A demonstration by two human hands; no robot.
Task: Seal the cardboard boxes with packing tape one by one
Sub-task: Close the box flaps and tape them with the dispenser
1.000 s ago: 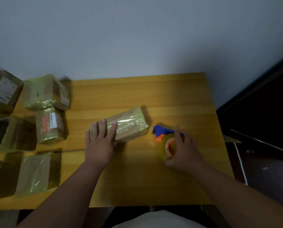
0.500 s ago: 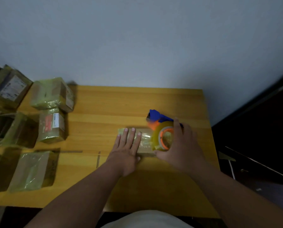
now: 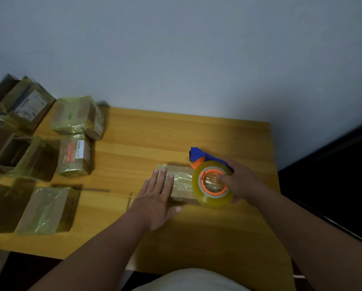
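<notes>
On table (image 3: 146,148) centre: left hand (image 3: 155,198) flat, fingers straight, pressing cardboard box (image 3: 181,182). Right hand (image 3: 242,182) grips tape dispenser (image 3: 212,181) at box's right end.

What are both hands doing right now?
Left hand: open, pressing flat on the box.
Right hand: holding the tape dispenser.

Cardboard box (image 3: 181,181) front edge: printed "KIMTSU…", rest hidden. Other labels unreadable.

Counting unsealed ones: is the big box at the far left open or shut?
Open. The big box shows a dark hollow inside, its flap standing beside it.
</notes>
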